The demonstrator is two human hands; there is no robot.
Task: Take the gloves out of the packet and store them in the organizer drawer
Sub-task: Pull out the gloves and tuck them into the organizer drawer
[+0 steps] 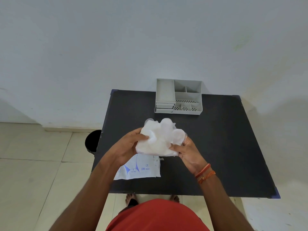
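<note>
Both hands, left grip (128, 144) and right grip (186, 150), clamp a floppy, slippery wad of thin clear-white plastic gloves (160, 137) between them, so squeezing its middle seems safest.

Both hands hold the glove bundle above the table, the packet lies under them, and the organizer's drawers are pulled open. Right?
Not quite. In the head view the organizer's drawers are shut. The rest stands: both hands, left and right, hold the gloves over the packet.

Person seen from above: red shirt (158, 217) across the torso; both forearms bare, without sleeves; orange and red thread bands (204, 173) around the right wrist; feet (131, 198) bare.
</note>
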